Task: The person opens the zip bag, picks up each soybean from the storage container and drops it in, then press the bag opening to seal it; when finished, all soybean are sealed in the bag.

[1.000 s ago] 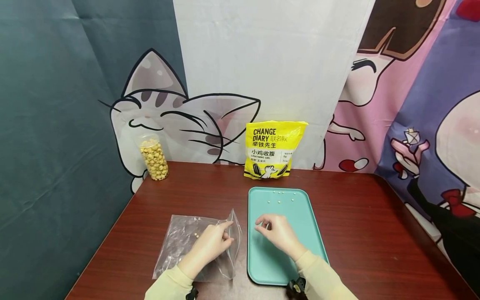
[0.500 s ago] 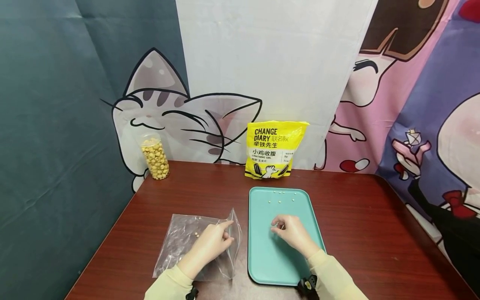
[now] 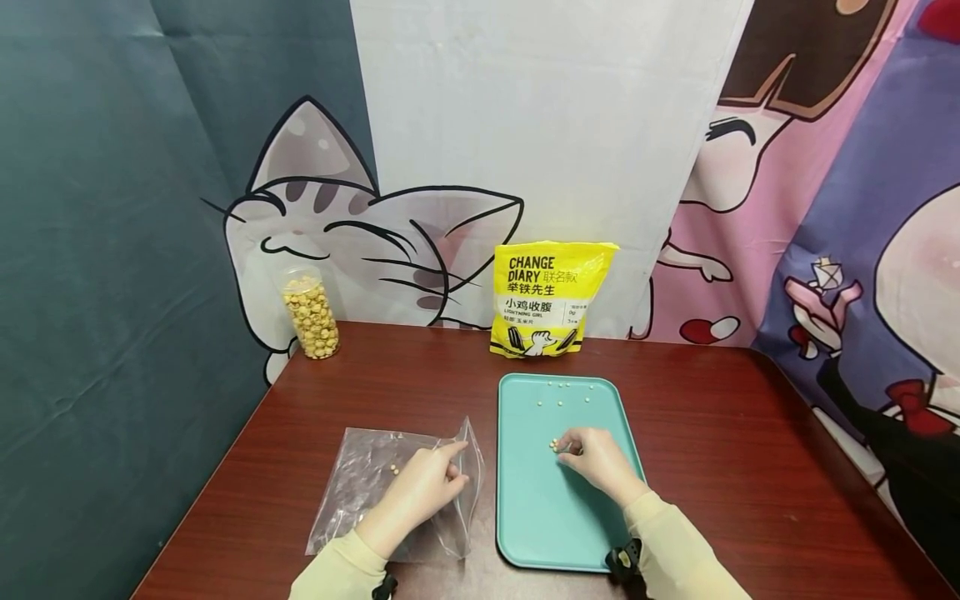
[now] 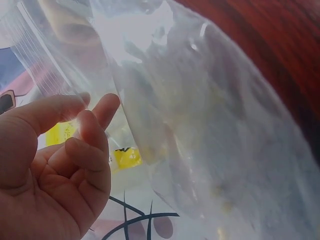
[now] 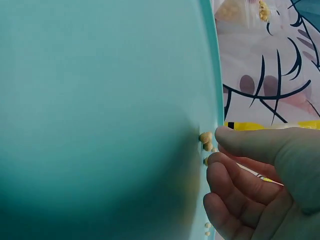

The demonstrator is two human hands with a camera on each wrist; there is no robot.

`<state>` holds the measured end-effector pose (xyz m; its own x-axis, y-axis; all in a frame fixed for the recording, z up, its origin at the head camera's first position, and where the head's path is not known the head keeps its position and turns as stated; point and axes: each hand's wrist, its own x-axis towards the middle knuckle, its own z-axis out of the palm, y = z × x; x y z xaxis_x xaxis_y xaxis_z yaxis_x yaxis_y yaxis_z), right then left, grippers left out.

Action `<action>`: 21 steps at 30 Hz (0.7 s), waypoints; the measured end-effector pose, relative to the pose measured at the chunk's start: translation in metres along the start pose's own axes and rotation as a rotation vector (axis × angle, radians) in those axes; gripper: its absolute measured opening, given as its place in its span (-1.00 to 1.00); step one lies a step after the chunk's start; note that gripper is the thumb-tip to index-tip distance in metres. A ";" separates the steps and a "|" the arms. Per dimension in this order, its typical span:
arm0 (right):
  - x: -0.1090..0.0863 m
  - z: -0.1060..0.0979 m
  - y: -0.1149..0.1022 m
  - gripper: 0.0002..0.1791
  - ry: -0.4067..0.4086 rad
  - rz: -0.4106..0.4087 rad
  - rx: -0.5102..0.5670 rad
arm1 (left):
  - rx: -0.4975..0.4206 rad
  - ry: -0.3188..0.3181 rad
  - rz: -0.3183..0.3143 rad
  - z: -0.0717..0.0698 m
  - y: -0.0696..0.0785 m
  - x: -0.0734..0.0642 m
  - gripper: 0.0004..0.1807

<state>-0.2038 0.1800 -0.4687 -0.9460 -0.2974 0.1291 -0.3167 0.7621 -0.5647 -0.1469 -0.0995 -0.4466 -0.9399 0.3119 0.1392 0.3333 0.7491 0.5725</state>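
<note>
In the head view my left hand [image 3: 422, 486] lies over a clear zip bag [image 3: 360, 467], at its raised mouth. The left wrist view shows the thumb and curled fingers pinching the bag's zip edge [image 4: 52, 65]. A few pale yellow balls [image 3: 394, 469] show inside the bag. My right hand [image 3: 596, 462] is low over the teal tray [image 3: 532, 517], fingers loosely bent. Its thumb and index finger stand apart beside a small cluster of yellow balls [image 5: 206, 140] on the tray. Nothing is plainly held between these fingertips.
More small balls [image 3: 559, 403] lie in rows near the tray's far end. A yellow snack pouch [image 3: 551, 300] stands upright behind the tray. A clear jar of yellow popcorn-like pieces [image 3: 311, 321] stands at the table's back left, by the printed cloth.
My right hand has moved right across the tray, and the ball cluster now shows beside its fingertips. My left hand and the bag have stayed in place.
</note>
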 end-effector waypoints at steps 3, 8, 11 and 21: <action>0.001 0.000 0.001 -0.89 -0.014 0.010 -0.003 | -0.003 0.001 0.001 0.000 0.000 0.000 -0.51; 0.003 0.000 0.002 -0.85 -0.035 0.031 -0.002 | 0.000 0.004 0.007 0.000 -0.001 0.000 -0.51; 0.003 0.001 0.002 -0.84 -0.041 0.024 -0.007 | 0.004 0.009 0.010 0.000 -0.001 0.000 -0.51; 0.003 0.003 -0.001 -0.82 -0.042 0.047 -0.031 | -0.002 0.006 0.005 0.000 -0.001 0.001 -0.51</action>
<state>-0.2066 0.1766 -0.4703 -0.9564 -0.2841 0.0679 -0.2742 0.7930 -0.5441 -0.1483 -0.1004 -0.4470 -0.9386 0.3124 0.1465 0.3379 0.7466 0.5731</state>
